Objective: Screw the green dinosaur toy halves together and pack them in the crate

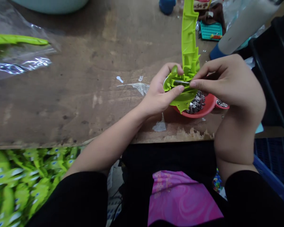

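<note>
Filling the near edge, a black shirt (134,192) with a pink print runs out of view; at lower left, a heap of green parts (14,201) is cut off by the frame and the left sleeve. Over the table's (85,97) splintered edge sits a red bowl (200,115) of small metal bits (197,103), partly covered by the hands' work; a smaller red dish (222,105) shows only in part beside the right arm.

Above the bowl, the left hand (159,90) is closed around the broad end of a ribbed green plastic piece (189,41), its far tip cropped. The right hand (228,82) pinches the end of a slim metal strip (181,83) lying among the ribs; its fingertips hide that end, and whether the strip is seated I cannot tell.

Farther off, a clear bag (33,28) blurs at left, and a pale basin (56,5) is mostly out of frame.
</note>
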